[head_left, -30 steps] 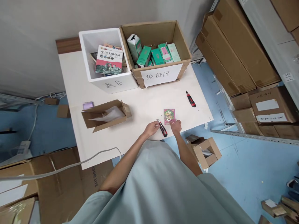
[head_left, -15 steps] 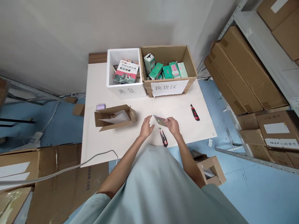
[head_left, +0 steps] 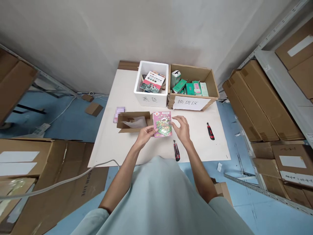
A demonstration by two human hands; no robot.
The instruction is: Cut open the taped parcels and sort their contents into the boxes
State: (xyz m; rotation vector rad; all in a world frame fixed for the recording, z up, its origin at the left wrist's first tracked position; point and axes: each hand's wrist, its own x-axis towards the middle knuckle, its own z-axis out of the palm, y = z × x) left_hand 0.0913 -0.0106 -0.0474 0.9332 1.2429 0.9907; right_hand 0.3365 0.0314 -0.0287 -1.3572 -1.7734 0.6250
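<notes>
- Left hand (head_left: 144, 135), centre of the frame: thumb and fingers clamped on the lower left edge of the pink booklet (head_left: 162, 124).
- Right hand (head_left: 183, 128), just right of centre: thumb and forefinger apart, curved at the booklet's right edge; whether they touch it, I cannot tell from here.
- Pink booklet, mid-frame: held up over the table (head_left: 117, 147), beside the small carton (head_left: 149, 117), cover turned to its holder. A second ago it lay flat; half a second ago the right hand alone held it, tilted. The left hand now grips it, leaving the cover in plain view.
- Nearer box cutter (head_left: 176, 151), below centre: untouched on the table; the left hand was at it a second ago. The work appears centred on the booklet rather than on cutting.
- Farther out: second box cutter (head_left: 210, 131), right of centre; white foam box (head_left: 150, 99) and cardboard box (head_left: 212, 81), upper centre.
</notes>
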